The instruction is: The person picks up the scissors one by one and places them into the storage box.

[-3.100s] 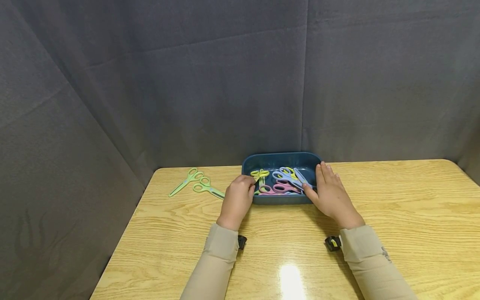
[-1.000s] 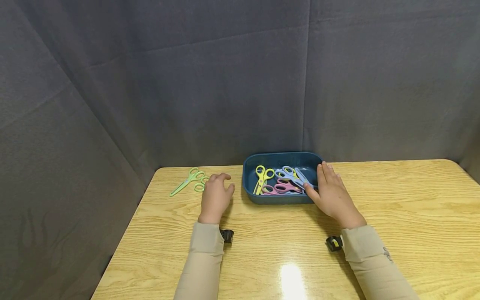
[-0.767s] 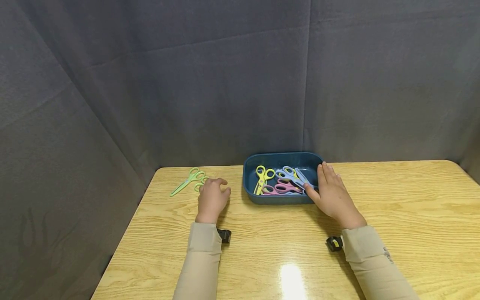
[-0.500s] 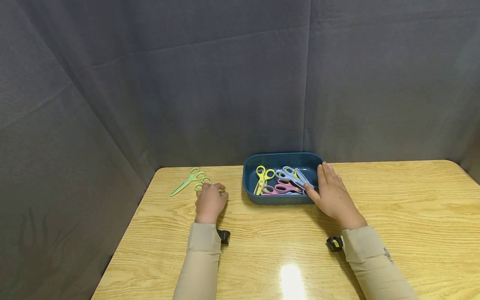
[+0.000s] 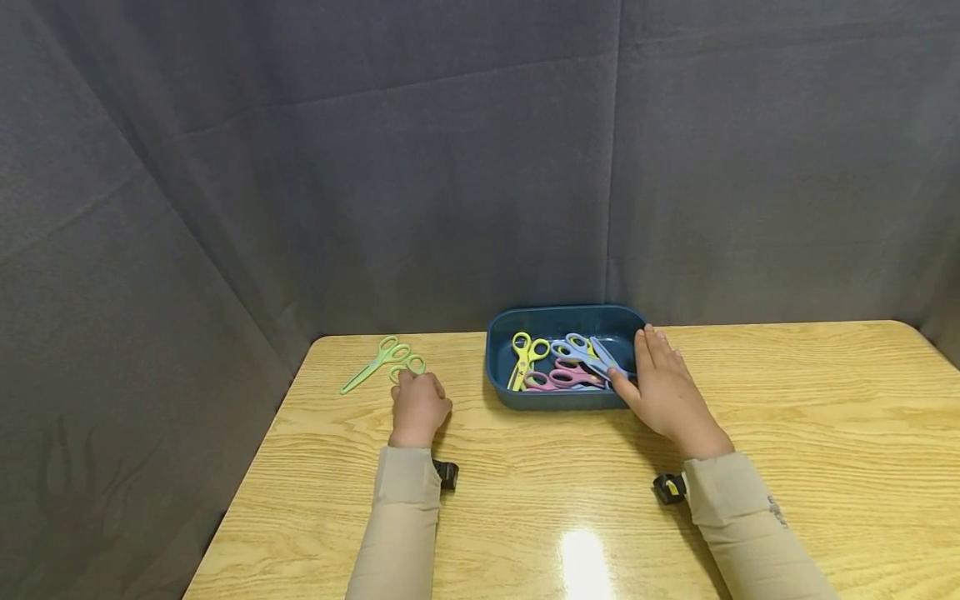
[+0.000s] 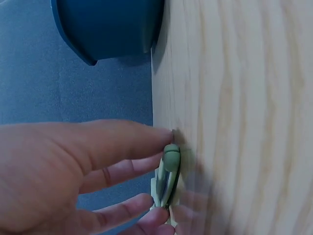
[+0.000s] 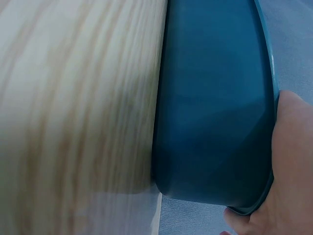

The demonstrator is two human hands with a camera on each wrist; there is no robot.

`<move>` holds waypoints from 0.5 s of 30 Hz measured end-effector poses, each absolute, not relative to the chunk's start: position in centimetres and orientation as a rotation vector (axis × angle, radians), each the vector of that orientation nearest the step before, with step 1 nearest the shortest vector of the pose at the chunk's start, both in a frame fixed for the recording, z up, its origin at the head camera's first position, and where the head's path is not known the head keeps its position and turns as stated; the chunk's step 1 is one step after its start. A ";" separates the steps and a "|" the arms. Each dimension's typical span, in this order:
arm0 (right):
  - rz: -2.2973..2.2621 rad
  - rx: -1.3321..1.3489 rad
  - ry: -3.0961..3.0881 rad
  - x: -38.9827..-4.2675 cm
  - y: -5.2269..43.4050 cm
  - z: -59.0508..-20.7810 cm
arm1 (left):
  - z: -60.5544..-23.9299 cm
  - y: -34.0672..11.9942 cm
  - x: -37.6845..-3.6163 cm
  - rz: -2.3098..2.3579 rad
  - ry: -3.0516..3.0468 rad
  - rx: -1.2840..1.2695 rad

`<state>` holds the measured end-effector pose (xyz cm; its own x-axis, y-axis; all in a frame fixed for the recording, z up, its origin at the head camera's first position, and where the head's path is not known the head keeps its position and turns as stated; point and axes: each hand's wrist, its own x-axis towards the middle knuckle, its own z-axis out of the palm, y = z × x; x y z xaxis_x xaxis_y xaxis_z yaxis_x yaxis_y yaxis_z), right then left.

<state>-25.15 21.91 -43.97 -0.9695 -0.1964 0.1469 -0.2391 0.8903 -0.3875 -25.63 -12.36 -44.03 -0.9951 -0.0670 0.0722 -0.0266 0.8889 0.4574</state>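
Note:
With thumb and fingers, my left hand [image 5: 418, 408] pinches a pair of green scissors [image 5: 416, 364] on the table; the loops show past the knuckles, the blades are mostly covered. In the left wrist view, the thumb and fingers lie on either side of the green scissors [image 6: 171, 158]. A second pair of green scissors [image 5: 367, 371] lies just to the left. My right hand [image 5: 663, 396] holds the right end of a dark blue bin [image 5: 562, 401], thumb over the rim and fingers along the outside. Yellow scissors [image 5: 523, 362], pink scissors [image 5: 573, 375] and light blue scissors [image 5: 585, 354] lie inside.
The bin stands near the back edge of the wooden table [image 5: 517, 517]. Behind and to the left hangs a grey cloth [image 5: 450, 183]. A black wrist camera [image 5: 670, 488] is worn on the right wrist, another [image 5: 447, 475] on the left.
My left hand has let go of the yellow scissors in the bin, moved left and closed on the green scissors, which have shifted slightly. The right hand has stayed on the bin.

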 end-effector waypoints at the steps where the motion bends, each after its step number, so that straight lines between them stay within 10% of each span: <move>1: 0.626 0.340 -2.954 -25.1 21.9 -44.0 | -44.0 -12.4 -25.6 -0.721 -2.975 0.085; 15: 0.630 0.334 -2.961 -25.1 22.0 -44.0 | -43.9 -12.5 -25.6 -0.834 -2.952 0.214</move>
<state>-25.13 21.96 -44.05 -0.9714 -0.1932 0.1383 -0.2327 0.8906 -0.3906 -25.62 -12.49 -43.93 -0.9881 -0.1515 0.0266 -0.1152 0.8434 0.5248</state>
